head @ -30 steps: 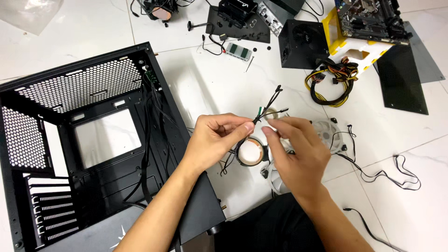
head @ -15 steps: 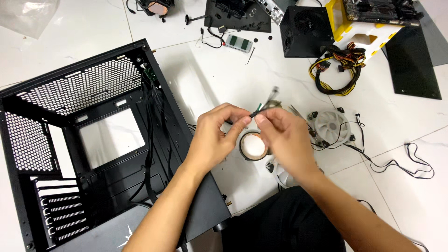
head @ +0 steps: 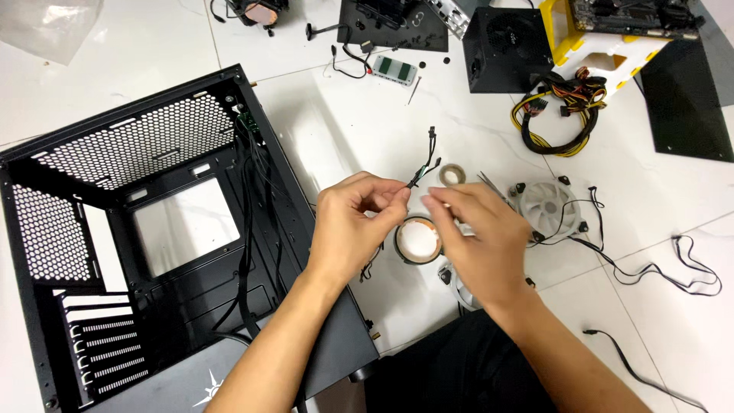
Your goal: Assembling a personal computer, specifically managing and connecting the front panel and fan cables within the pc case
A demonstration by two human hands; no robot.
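Black computer case (head: 153,252) lies open on the white floor (head: 359,115) at far left, side panel off. Left hand (head: 348,226), above the case's right edge, has its grip closed on a thin black cable bundle (head: 423,172) whose connector ends stick up past the fingertips. Right hand (head: 474,233) sits just beside it, thumb and forefinger pinched near the same bundle; contact probably, view too small to confirm. Below and between the hands: tape roll (head: 418,239). Smaller tape roll (head: 453,175) behind. White case fan (head: 547,208) right of the hands.
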